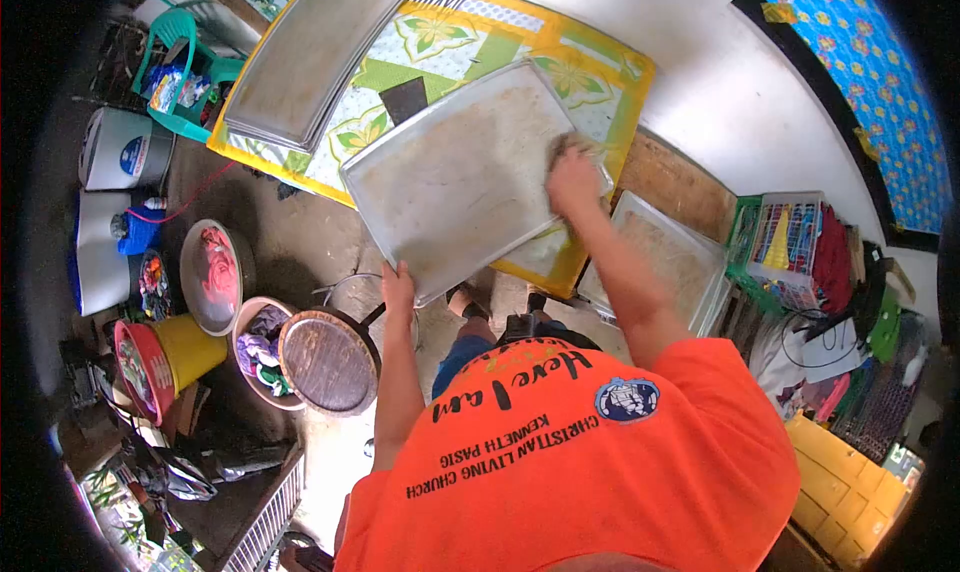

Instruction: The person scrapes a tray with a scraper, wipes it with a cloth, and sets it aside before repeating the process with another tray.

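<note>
A flat metal baking tray with a raised rim and brownish stains lies tilted over the near edge of the table. My left hand grips its near left corner, thumb on the rim. My right hand is closed on a dark, fuzzy scouring pad, pressed to the tray's right side; motion blurs it slightly. Several similar trays are stacked at the table's far left. More stained trays lean or lie to the right, below the table.
A yellow-edged, leaf-patterned cloth covers the table, with a dark square piece on it. A round wooden stool, basins of laundry and a green chair stand left. A wire basket is at right.
</note>
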A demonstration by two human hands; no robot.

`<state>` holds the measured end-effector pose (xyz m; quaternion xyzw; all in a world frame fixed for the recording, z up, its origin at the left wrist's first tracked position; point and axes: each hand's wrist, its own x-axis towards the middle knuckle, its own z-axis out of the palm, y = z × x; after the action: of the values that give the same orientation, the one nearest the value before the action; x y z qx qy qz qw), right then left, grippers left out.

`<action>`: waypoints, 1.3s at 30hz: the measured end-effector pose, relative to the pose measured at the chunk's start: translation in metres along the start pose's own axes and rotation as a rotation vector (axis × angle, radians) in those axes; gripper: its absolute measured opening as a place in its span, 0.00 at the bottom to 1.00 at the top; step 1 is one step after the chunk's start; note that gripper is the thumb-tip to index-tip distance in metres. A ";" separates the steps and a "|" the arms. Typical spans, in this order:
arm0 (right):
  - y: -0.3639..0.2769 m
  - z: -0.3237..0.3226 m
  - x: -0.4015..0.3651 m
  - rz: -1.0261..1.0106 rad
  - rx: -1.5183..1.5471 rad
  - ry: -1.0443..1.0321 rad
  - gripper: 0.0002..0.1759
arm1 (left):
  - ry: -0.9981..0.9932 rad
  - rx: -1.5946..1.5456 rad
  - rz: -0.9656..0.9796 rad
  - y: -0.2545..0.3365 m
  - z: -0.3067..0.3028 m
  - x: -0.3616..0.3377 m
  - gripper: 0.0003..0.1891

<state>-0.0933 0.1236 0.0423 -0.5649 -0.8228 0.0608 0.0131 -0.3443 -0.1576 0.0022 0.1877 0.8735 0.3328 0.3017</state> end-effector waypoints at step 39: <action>-0.086 -0.038 -0.116 -0.044 -0.049 -0.215 0.12 | -0.174 -0.034 -0.076 0.013 -0.016 0.003 0.25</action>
<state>-0.1276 -0.0113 0.0949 -0.5371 -0.8329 0.1007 -0.0874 -0.3552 -0.1539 0.0196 0.1775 0.8447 0.3185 0.3918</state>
